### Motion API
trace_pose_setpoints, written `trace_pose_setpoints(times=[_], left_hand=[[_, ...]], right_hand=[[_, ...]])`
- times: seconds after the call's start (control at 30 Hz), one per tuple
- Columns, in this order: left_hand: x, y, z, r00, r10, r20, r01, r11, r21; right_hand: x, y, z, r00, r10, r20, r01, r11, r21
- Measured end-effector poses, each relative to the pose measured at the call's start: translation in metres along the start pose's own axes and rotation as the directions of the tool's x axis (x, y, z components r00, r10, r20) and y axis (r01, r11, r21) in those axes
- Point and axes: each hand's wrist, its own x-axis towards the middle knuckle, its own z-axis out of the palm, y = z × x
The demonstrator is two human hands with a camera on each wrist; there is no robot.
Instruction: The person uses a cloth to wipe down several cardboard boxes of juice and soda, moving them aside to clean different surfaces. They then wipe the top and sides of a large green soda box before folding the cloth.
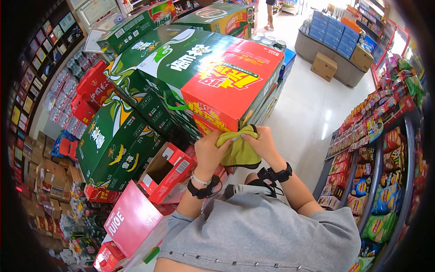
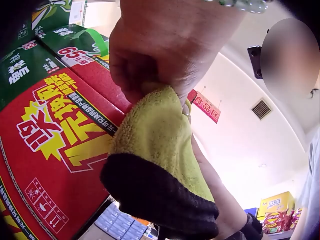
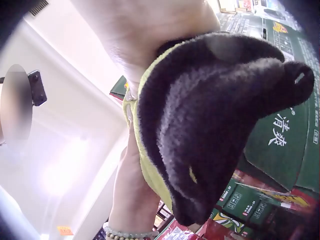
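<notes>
The left hand [image 1: 209,152] and right hand [image 1: 265,144] both grip the cloth [image 1: 240,147], which is bunched between them just before the corner of the box [image 1: 226,77]. It seems mid-fold; the next move calls for flattening it into a pad.

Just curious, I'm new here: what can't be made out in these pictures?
Right wrist view: the yellow-and-black fleece cloth hides the fingers of the right hand.
Left wrist view: fingertips of the left hand are buried in cloth.
Head view: print on the colourful snack packets is too small.
</notes>
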Motion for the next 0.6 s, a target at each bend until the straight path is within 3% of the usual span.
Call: trace_pose_setpoints(times=[0.33,0.5,0.6], left_hand=[[-0.003,-0.003,0.001,1.0,-0.012,0.015,0.012,1.0,0.004],[-0.009,-0.01,0.002,0.993,-0.047,0.113,0.038,0.996,0.08],[-0.013,-0.015,0.005,0.993,-0.041,0.113,0.031,0.996,0.085]], right_hand=[[-0.002,0.01,0.005,1.0,0.0,-0.018,0.001,1.0,0.008],[-0.007,0.021,0.008,0.988,0.15,0.034,-0.149,0.988,-0.046],[-0.009,0.026,0.011,0.989,0.142,0.036,-0.141,0.989,-0.043]])
